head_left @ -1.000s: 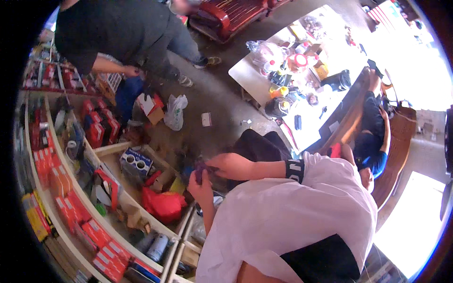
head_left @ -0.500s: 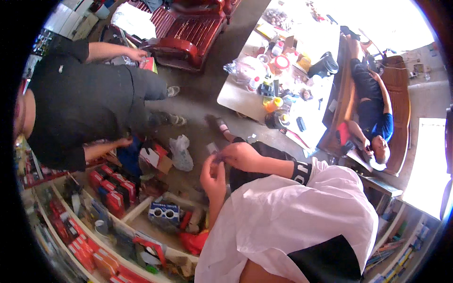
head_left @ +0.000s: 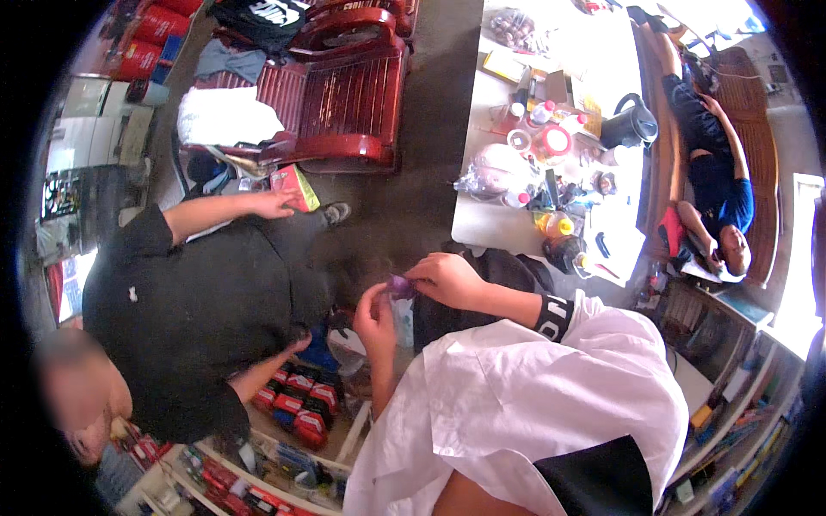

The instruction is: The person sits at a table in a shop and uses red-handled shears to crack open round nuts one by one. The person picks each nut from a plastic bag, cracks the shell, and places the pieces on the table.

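Purple piece (head_left: 399, 285) sits at the fingertips of both hands, pinched by the left hand (head_left: 375, 316) on its near side and the right hand (head_left: 447, 279) on its right. Left of the grip stands a person (head_left: 202, 301) in black; beyond it, rightward, a cluttered table (head_left: 471, 219); beyond it, leftward, a red bench (head_left: 353, 99).

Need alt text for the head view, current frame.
A left hand and right hand hold a small purple item between their fingers, beyond the wearer's white shirt. At left, a person in black has one hand at a colourful box; at upper right, a cluttered white table stands near someone on a wooden bench.
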Motion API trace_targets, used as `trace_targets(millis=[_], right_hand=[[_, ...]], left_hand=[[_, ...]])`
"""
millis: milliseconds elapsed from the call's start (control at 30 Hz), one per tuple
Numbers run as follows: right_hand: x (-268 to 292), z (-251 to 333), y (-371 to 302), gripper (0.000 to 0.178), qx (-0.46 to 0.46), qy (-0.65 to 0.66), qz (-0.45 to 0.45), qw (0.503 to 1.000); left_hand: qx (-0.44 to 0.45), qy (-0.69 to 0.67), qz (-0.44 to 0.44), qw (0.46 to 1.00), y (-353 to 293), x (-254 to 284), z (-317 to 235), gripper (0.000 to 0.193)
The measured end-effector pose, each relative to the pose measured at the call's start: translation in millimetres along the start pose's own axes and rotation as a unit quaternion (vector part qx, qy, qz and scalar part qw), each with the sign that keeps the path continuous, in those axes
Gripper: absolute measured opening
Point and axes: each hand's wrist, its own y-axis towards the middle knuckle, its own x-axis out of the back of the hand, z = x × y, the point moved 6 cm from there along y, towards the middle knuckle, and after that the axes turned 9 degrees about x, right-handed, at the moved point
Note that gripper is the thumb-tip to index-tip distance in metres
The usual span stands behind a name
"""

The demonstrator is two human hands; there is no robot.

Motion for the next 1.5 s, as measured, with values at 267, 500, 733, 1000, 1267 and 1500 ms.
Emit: trace_targets(millis=[267,500,733,1000,1267,1500], right_hand=[[52,-64,60,0.024,-0.13,-0.016,-0.144,0.981],[86,-95,132,0.018,-0.272,0.052,-0.271,0.922],[148,-109,175,0.018,-0.305,-0.008,-0.28,0.91],[250,-183,162,0.02,-0.38,-0.024,-0.439,0.814],[409,-301,205,0.015,-0.381,-0.04,-0.527,0.759],[550,-360,207,0.018,-0.397,-0.064,-0.617,0.677]], left_hand=[[-0.046,0.299,0.192,0.933,136,-13,48,0.015],[-0.066,0.371,0.243,0.894,290,8,11,0.024],[-0.14,0.394,0.237,0.877,406,-25,-68,0.022],[-0.221,0.415,0.405,0.784,477,-195,-207,0.018],[-0.264,0.414,0.452,0.744,565,-361,-348,0.018],[-0.248,0.501,0.491,0.668,636,-431,-408,0.02]])
